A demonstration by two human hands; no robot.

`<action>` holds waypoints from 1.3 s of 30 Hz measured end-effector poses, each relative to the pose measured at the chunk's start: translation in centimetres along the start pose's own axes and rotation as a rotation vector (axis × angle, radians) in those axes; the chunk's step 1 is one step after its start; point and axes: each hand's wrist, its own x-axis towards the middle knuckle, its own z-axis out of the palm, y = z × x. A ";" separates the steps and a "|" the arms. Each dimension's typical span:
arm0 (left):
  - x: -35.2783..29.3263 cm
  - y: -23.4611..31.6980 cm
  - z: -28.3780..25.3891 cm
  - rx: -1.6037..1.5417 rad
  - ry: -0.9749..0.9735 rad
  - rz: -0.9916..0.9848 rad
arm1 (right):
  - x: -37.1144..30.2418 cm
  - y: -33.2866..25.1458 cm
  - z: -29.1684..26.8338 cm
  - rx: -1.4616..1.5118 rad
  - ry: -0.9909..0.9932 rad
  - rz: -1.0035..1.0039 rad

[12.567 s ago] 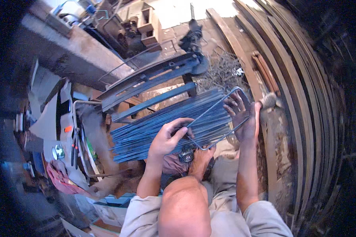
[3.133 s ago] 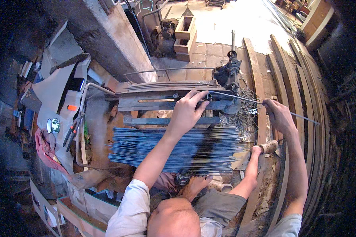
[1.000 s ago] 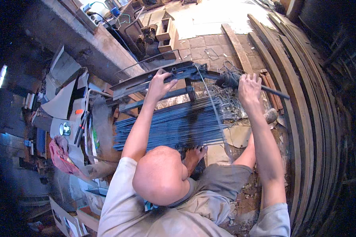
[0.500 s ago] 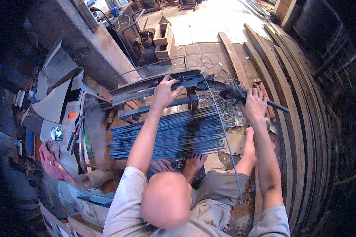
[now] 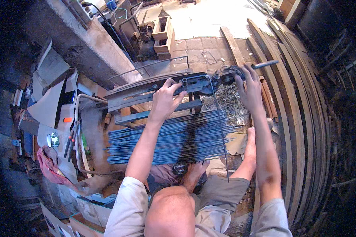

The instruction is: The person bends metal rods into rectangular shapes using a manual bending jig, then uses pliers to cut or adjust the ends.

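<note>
hands, two, one bent rod, one lever

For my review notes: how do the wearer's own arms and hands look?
Both the left hand and right hand are bare, without gloves. The forearms are uncovered, with no watch or band showing. The loose, short sleeves are pale grey.

Pale grey shirt — short, loose sleeves; darker grey shorts.

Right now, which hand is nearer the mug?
Left. The left hand is at the bench, right of the mug; the right hand is farther right, by the lever.
</note>
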 end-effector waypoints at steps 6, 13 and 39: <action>1.0 0.5 0.7 -0.002 -0.010 0.017 | 5.4 1.5 3.0 -0.236 -0.468 -0.030; 0.0 0.0 -0.1 0.106 -0.045 0.039 | 1.7 -2.0 2.7 -0.073 -0.095 0.041; 0.3 4.1 0.7 0.214 0.076 0.231 | -10.5 -9.9 -6.1 0.804 -0.470 0.715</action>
